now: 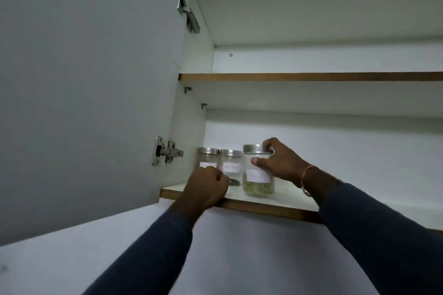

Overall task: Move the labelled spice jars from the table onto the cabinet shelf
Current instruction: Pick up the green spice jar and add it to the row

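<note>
Three glass spice jars with steel lids and white labels stand on the bottom cabinet shelf [282, 199]. The left jar [208, 159] and the middle jar [230, 163] sit near the shelf's left wall. The third jar [257, 181], holding greenish seeds, stands upright to their right, closer to the front edge. My right hand [278, 163] grips this jar around its lid and upper side. My left hand [206, 187] is closed into a fist resting on the shelf's front edge, in front of the left jar, with nothing in it.
The cabinet door [84, 79] stands open to the left, with metal hinges [165, 152]. An upper shelf [311, 76] runs above the jars. The bottom shelf stretches bare to the right of the jars. A small dark object [234, 182] lies by the middle jar.
</note>
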The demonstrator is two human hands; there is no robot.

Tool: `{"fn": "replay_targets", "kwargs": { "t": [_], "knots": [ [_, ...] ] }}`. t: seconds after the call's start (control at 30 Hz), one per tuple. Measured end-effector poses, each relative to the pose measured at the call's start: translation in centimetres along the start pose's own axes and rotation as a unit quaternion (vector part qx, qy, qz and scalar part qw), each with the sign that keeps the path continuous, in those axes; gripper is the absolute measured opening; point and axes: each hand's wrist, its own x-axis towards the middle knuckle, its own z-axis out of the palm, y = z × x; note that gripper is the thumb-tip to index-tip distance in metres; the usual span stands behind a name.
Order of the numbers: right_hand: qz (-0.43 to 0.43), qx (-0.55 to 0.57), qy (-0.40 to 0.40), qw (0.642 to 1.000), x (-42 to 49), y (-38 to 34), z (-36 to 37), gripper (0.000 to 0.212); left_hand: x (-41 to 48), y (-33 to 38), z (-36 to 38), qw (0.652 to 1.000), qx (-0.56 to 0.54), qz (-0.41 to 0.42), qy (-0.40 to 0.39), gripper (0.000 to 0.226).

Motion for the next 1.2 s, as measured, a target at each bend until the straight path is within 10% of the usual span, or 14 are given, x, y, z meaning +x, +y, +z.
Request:
{"fn": "replay_targets", "kwargs": {
  "t": [0.97,1.2],
  "knots": [
    [0.096,-0.307,-0.083,0.943,12.1,5.6,4.2,0.056,1.6,-1.5,2.9,0.982,0.101,0.013,0.161,0.025],
    [-0.041,-0.264,0.011,0.963,13.3,2.5,5.1,0.056,1.9,-1.8,3.0,0.981,0.101,0.021,0.165,0.026]
  ]
}}
